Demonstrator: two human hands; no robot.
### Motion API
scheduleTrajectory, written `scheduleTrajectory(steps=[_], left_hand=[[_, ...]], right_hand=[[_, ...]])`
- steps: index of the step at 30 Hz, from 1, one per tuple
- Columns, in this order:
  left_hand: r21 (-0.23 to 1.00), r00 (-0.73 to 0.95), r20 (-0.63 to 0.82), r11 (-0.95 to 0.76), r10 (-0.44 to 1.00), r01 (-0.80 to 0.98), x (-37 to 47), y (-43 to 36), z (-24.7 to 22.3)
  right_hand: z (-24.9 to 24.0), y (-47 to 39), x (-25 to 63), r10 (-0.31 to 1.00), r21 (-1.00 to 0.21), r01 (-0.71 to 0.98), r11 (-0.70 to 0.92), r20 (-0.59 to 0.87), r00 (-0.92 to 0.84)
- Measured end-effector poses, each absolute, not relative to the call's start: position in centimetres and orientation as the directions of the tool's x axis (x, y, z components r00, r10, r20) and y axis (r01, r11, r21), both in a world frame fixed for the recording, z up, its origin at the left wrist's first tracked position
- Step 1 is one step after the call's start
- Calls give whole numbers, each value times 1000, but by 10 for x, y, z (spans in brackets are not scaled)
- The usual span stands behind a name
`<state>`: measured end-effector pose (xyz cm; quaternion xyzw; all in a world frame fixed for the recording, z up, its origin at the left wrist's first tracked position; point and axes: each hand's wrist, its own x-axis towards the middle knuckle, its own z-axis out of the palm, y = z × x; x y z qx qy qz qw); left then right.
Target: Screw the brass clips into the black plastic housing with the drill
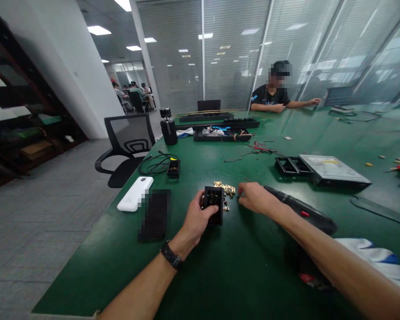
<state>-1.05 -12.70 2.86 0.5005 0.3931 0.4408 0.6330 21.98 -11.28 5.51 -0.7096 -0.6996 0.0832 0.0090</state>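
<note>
My left hand (197,215) is closed around a small black plastic box (214,218), thumb across its open face. Metal bits show inside the box. Just behind and to the right of it lies a small pile of brass-coloured metal pieces (229,189). To the right of that pile is my right hand (253,197), low over the table with its fingers curled together. Whatever its fingertips hold, if anything, is too small to make out. A black power screwdriver (303,212) lies partly behind my right forearm.
On the green table (220,275) are a white power bank (135,194), a dark phone-like slab (155,215), another black box (174,169) with a cable, and a bottle (168,129). Rightward lie a black frame (291,166), a metal-topped case (335,171) and gloves (370,255). A person (273,95) sits across.
</note>
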Motion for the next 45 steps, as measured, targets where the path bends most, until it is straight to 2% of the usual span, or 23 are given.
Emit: scheduleTrajectory(steps=[8, 18, 23, 26, 32, 35, 39, 42, 45], left_hand=[[978, 297, -66, 120, 953, -169, -10, -125, 28], [975, 319, -64, 127, 946, -181, -10, -126, 30], [976, 329, -61, 126, 942, -179, -9, -127, 29], [979, 344, -52, 116, 938, -169, -10, -127, 28], [996, 416, 46, -12, 908, -84, -11, -127, 26], [995, 432, 98, -90, 896, -41, -12, -127, 25], [993, 444, 108, -114, 890, -13, -14, -125, 27], [996, 483, 83, -94, 872, -2, -15, -124, 29], [999, 517, 38, -15, 855, -49, -16, -126, 32]], right_hand=[[70, -108, 245, 997, -165, 984, -67, -44, 60], [58, -116, 247, 973, -167, 980, -108, -220, 70], [59, -115, 249, 975, -356, 927, -116, -220, 38], [66, -117, 241, 992, -502, 862, -72, -128, 8], [90, -128, 206, 979, -704, 684, 192, 182, -88], [93, -131, 200, 916, -695, 597, 401, 319, -243], [90, -130, 207, 895, -668, 600, 441, 277, -349], [88, -129, 211, 902, -714, 570, 407, 216, -373], [88, -130, 211, 938, -812, 499, 302, 160, -306]])
